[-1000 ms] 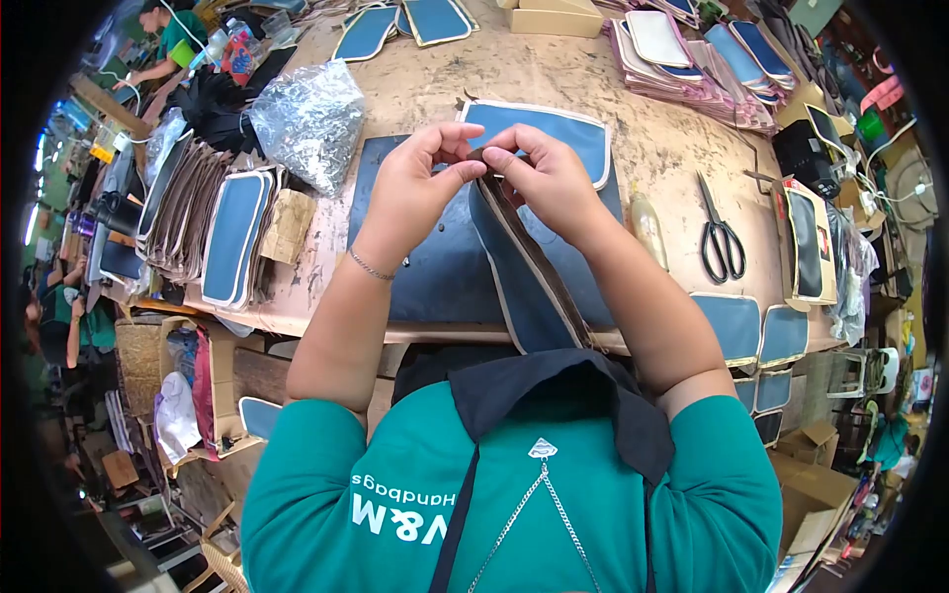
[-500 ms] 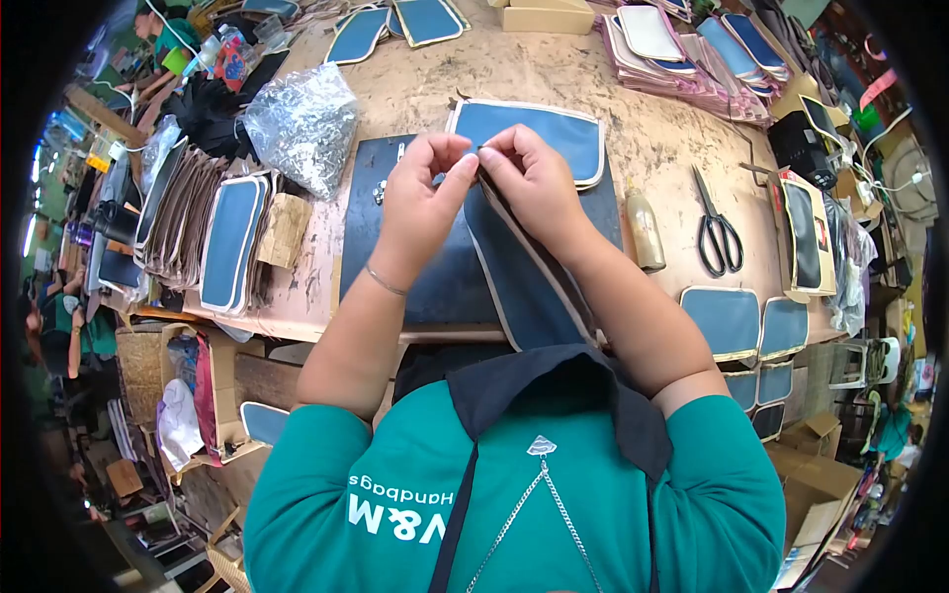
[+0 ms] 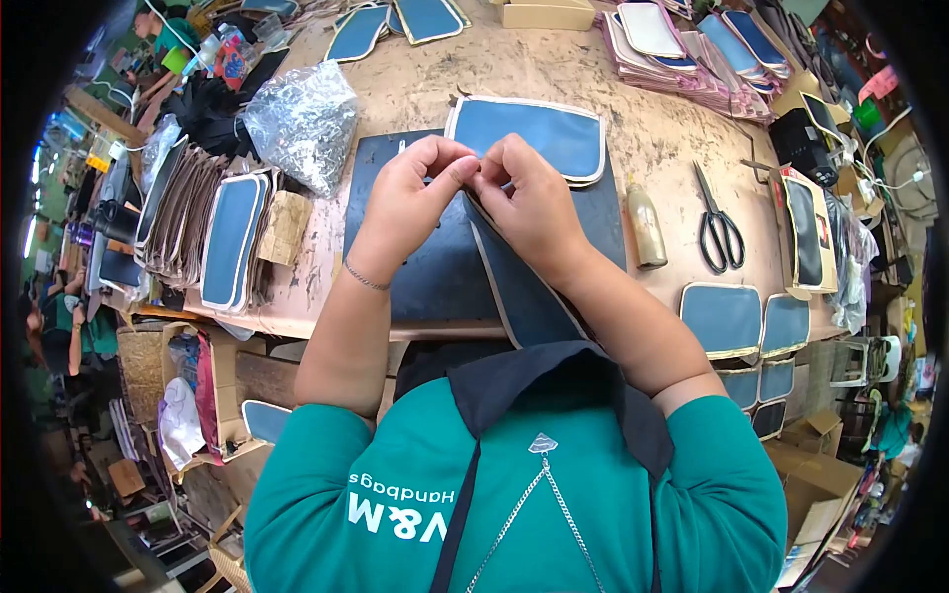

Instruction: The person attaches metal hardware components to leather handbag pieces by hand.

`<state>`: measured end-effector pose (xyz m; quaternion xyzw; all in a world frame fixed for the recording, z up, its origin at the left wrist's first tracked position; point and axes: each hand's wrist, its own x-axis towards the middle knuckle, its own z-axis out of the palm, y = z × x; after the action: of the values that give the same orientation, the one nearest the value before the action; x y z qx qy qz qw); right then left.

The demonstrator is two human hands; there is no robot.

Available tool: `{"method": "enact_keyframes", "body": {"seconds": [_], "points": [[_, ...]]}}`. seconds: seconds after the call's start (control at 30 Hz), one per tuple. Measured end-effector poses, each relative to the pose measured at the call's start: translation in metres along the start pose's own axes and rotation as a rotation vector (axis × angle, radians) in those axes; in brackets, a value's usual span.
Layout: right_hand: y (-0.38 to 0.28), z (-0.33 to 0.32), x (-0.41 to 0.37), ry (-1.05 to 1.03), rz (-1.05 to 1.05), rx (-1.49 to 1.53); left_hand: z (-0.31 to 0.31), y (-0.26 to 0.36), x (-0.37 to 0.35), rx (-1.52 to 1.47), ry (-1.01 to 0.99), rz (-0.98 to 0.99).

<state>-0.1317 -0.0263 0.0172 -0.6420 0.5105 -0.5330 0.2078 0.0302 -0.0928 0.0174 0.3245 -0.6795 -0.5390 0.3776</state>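
My right hand (image 3: 534, 203) is closed around the upper end of a long blue bag panel (image 3: 529, 296) with pale edging, which slants down toward my chest. My left hand (image 3: 410, 198) meets it there, thumb and forefinger pinched together at the panel's tip; whatever lies between them is too small to make out. Beneath both hands is a dark work mat (image 3: 425, 287). Just beyond my fingers lies another blue panel (image 3: 534, 128) with a cream border, flat and partly over the mat's far edge.
Right of the mat are a bottle (image 3: 645, 227) and black-handled scissors (image 3: 720, 237). A clear bag of small silvery pieces (image 3: 304, 124) sits left, near stacked panels (image 3: 232, 242) and a wooden block (image 3: 285, 227). More panels (image 3: 720, 321) line the front right edge.
My left fingers have closed in on the panel's tip, and both hands have come closer together. The panel's dark edge has turned more out of sight.
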Motion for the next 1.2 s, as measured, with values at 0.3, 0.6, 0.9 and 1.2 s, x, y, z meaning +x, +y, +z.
{"method": "enact_keyframes", "body": {"seconds": [0.3, 0.6, 0.9, 1.2], "points": [[-0.005, 0.007, -0.011, 0.039, -0.287, -0.323, 0.007, -0.016, -0.003, 0.041, 0.121, 0.092], [-0.015, -0.007, -0.024, -0.183, -0.176, -0.678, 0.016, -0.016, 0.005, 0.029, 0.3, 0.131], [-0.052, -0.06, -0.078, -0.794, -0.154, -0.615, -0.012, -0.041, 0.033, -0.117, 0.396, 0.16], [-0.102, -0.069, -0.04, -1.0, -0.14, -0.704, 0.074, -0.057, 0.0, 0.254, -0.14, 0.274]]}}
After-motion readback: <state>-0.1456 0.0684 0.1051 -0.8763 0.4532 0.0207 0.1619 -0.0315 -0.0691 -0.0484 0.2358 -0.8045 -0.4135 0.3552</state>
